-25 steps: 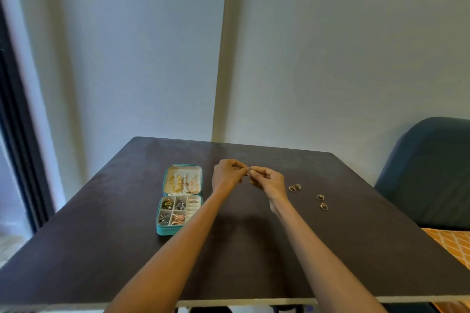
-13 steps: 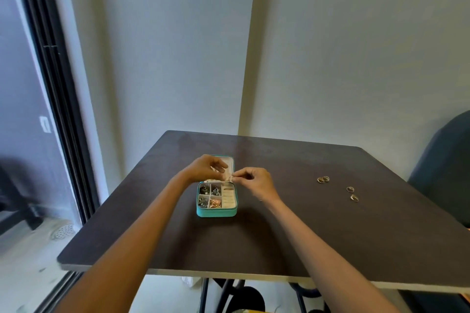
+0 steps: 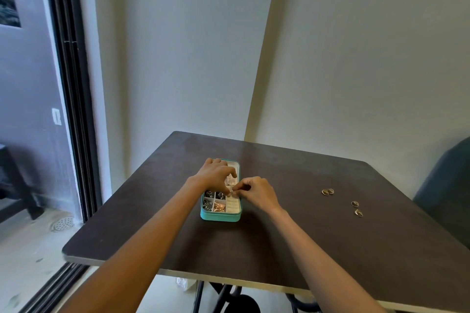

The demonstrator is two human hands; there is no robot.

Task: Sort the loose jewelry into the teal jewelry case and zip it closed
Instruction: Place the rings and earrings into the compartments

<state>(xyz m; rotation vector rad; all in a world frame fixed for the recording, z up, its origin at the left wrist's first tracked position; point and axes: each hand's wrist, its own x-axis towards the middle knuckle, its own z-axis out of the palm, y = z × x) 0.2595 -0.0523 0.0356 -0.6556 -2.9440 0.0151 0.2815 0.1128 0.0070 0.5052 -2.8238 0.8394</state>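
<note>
Compared with a moment ago, I am holding both hands lower over the open teal jewelry case (image 3: 220, 216), and my head has turned so the case is sitting nearer the middle of my view. My left hand (image 3: 216, 175) is hovering over the lid half of the case, fingers curled and covering most of it, and I cannot tell whether it is pinching anything. My right hand (image 3: 256, 192) is pinching a small pale piece of jewelry (image 3: 232, 193) just above the case's right edge, where the two halves meet; the piece is too small to make out. The case is lying on the dark table (image 3: 330, 249), its front compartments showing dark and gold pieces on the left and cream ring rolls on the right. Four loose rings are waiting well to the right of the case: a touching pair (image 3: 327, 191), then one (image 3: 354, 203) and another (image 3: 358, 213) nearer me. A dark blue chair (image 3: 447, 185) is standing at the table's right edge, and a sliding door frame (image 3: 73, 109) is running along the left.
</note>
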